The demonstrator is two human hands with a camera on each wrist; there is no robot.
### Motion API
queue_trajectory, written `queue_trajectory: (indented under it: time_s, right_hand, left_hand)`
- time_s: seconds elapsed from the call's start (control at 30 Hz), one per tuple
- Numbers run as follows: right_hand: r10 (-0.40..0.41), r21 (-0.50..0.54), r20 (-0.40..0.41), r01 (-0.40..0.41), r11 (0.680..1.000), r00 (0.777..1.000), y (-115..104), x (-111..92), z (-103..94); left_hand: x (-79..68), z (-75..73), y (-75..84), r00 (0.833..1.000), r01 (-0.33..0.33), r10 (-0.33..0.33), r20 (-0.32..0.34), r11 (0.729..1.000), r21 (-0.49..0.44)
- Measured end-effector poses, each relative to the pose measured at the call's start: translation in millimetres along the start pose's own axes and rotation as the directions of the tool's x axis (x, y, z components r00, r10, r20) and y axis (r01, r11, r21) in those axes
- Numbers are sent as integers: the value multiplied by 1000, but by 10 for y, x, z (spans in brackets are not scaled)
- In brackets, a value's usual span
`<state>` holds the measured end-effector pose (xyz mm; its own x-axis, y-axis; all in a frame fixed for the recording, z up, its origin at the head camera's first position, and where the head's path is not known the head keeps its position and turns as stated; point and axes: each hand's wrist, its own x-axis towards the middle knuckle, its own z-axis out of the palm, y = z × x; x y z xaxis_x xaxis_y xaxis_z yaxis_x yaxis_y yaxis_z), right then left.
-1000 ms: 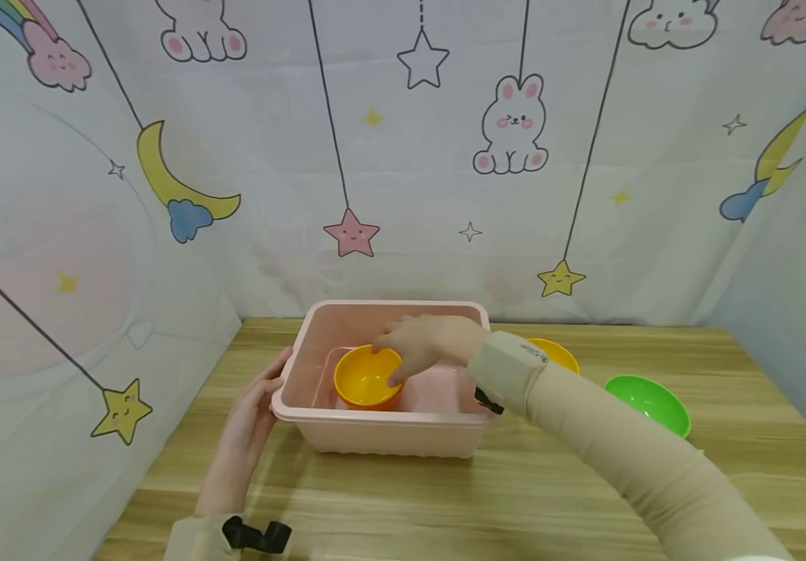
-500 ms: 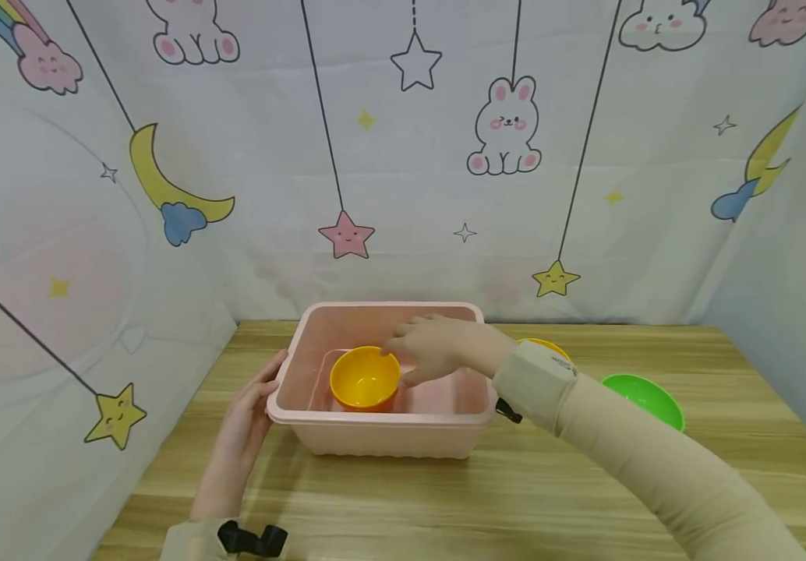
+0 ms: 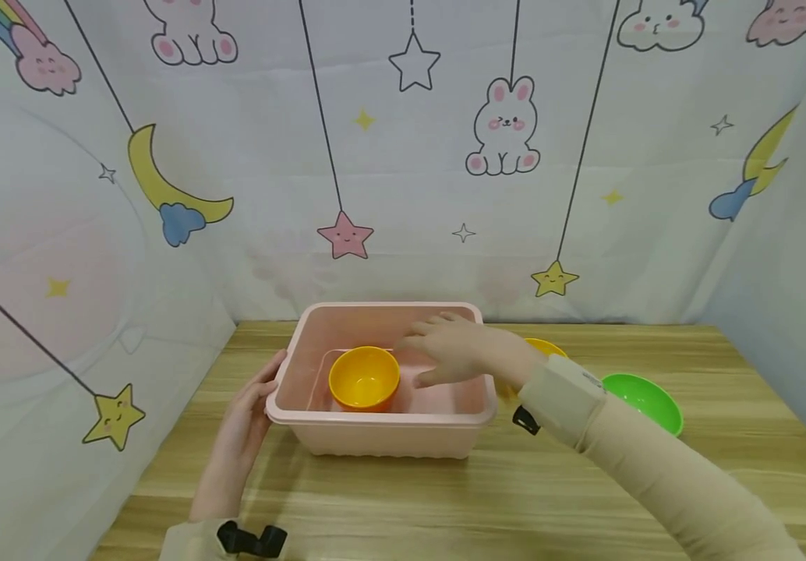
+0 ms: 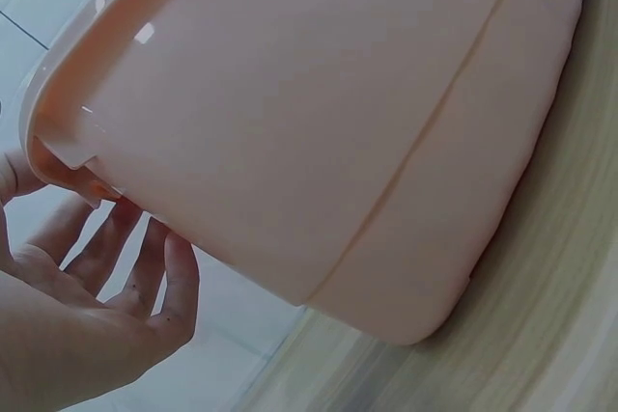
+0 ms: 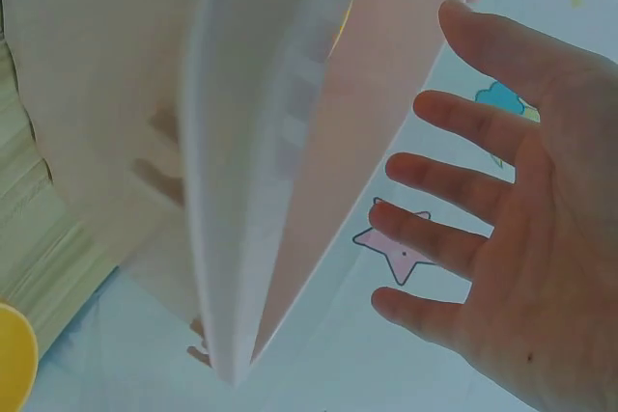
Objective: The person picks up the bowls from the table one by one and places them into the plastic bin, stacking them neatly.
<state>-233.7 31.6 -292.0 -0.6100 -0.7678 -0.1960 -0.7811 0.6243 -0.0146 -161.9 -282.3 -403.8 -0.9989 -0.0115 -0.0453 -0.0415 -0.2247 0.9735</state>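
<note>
Left hand (image 3: 249, 405): you grip the pink tub (image 3: 382, 439) at nine o'clock.
Right hand (image 3: 448, 348): free, fingers spread — yours above the tub.
Orange bowl (image 3: 364, 379): in the tub — at your right hand's eight o'clock.
Green bowl (image 3: 643, 402): outside, at three o'clock.

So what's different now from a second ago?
The right hand moved rightward, away from the yellow-orange bowl: its fingers were at the rim, now they're apart from it. The left hand still holds the edge of the pink tub, and the bowl still sits inside.
</note>
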Motion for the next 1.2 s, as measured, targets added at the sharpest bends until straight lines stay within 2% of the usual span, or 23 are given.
queue_trajectory:
  time_s: [0.3,0.47,0.8,1.03,1.2]
  right_hand:
    - [-15,-22,-117,13,1000,993,92,-133,93]
    - [-16,-22,-205,11,1000,979,118,-190,127]
    - [-27,15,-363,35,999,932,198,-313,221]
    - [-12,46,-437,36,998,899,286,-397,304]
    - [-15,46,-498,43,998,867,357,-430,377]
  left_hand:
    - [7,-8,-11,1000,-3,3,1,1000,-15]
    - [6,-13,-10,1000,-14,15,7,999,-38]
    - [6,3,-12,1000,-4,4,5,999,-47]
    - [6,3,-17,1000,-12,12,5,999,-49]
    - [2,-2,-20,1000,-16,16,7,999,-49]
